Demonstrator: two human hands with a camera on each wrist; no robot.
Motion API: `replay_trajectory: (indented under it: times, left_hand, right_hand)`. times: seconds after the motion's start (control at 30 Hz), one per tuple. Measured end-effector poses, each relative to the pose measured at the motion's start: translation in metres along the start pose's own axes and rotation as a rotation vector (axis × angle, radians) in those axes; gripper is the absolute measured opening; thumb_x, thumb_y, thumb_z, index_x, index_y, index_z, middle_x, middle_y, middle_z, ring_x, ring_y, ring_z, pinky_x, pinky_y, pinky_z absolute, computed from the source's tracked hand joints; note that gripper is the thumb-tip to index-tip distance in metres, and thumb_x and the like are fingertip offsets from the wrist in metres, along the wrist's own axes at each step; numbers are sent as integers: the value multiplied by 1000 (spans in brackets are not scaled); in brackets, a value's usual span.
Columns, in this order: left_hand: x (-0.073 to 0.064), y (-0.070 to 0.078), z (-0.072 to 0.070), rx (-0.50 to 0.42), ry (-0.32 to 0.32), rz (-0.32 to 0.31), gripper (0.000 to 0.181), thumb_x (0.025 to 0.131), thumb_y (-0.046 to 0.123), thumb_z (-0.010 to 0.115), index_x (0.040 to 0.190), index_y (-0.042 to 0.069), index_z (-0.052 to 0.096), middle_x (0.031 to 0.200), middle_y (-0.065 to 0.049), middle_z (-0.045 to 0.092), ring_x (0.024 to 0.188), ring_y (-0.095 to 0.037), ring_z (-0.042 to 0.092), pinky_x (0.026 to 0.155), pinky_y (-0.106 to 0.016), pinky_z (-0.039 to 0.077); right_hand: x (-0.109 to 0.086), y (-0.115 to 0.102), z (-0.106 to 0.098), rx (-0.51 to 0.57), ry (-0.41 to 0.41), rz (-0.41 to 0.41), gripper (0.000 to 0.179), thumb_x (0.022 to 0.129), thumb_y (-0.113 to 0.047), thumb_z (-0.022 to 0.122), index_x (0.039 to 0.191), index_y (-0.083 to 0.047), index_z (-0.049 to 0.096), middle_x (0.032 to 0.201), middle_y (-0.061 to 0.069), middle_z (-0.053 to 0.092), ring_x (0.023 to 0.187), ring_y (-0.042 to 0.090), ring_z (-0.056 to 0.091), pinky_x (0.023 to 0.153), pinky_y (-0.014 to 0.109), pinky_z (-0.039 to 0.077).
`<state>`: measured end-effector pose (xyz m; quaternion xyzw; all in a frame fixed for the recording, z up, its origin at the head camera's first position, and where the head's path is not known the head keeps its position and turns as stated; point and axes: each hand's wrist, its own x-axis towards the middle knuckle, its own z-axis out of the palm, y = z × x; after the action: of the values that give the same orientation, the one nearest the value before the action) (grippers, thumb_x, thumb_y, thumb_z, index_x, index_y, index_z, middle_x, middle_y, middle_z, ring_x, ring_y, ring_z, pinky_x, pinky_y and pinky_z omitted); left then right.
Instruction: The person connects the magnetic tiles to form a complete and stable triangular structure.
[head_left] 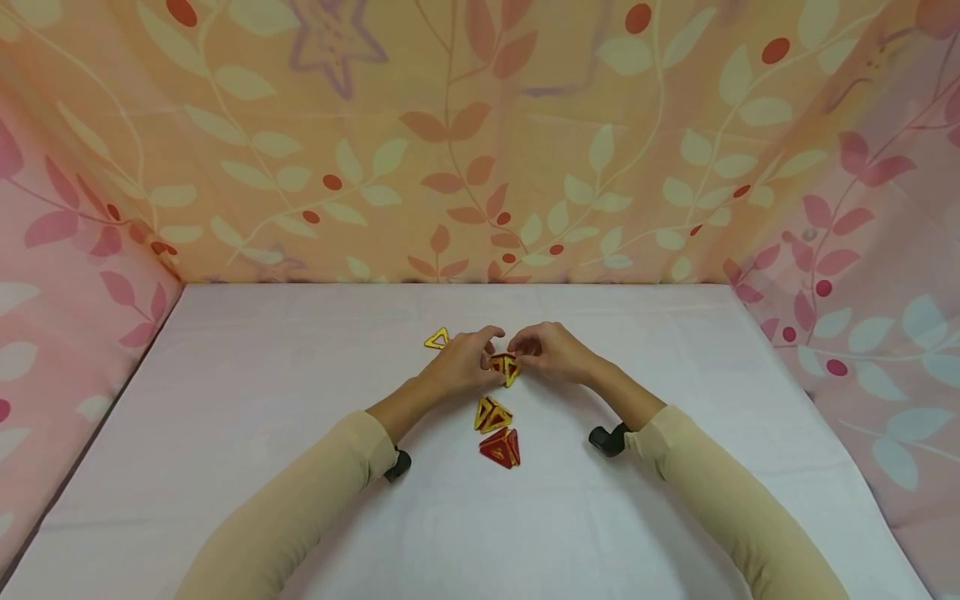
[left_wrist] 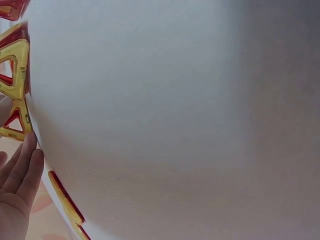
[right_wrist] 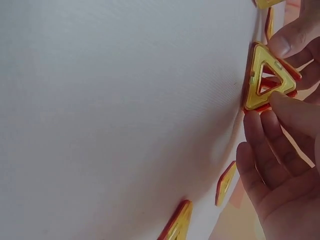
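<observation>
Both hands meet at a small pyramid of triangular magnetic tiles, yellow and red with open centres. My right hand pinches its yellow face between thumb and fingers, close to the tabletop. From the other side my left hand grips it, thumb at the upper edge in the right wrist view. Nearer to me stand a second yellow-and-red pyramid and a mostly red pyramid, set close together. Beyond the left hand a yellow triangular tile lies flat.
A white cloth covers the table. Further triangular tiles lie on it in the right wrist view. Patterned fabric walls enclose the back and both sides. Each wrist carries a black camera.
</observation>
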<state>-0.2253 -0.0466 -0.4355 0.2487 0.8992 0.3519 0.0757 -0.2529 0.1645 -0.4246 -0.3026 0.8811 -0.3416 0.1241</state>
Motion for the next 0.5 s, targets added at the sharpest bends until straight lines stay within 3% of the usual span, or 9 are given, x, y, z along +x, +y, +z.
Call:
replay_trajectory:
  times: [0.2, 0.5]
  left_hand:
    - [0, -1, -1, 6, 0, 4, 65, 82, 19, 83, 138, 5, 52, 108, -8, 68, 78, -11, 62, 78, -31, 53]
    - [2, 1, -1, 8, -23, 4, 64, 84, 18, 82, 139, 7, 51, 108, -6, 68, 80, -14, 61, 78, -31, 50]
  right_hand:
    - [-3, 1, 4, -29, 36, -54, 17, 84, 1, 76, 101, -2, 73, 92, 4, 70, 83, 14, 64, 77, 30, 54]
    - [-4, -2, 10, -129, 63, -69, 19, 84, -1, 77, 102, -2, 72, 91, 3, 68, 85, 16, 63, 78, 32, 54]
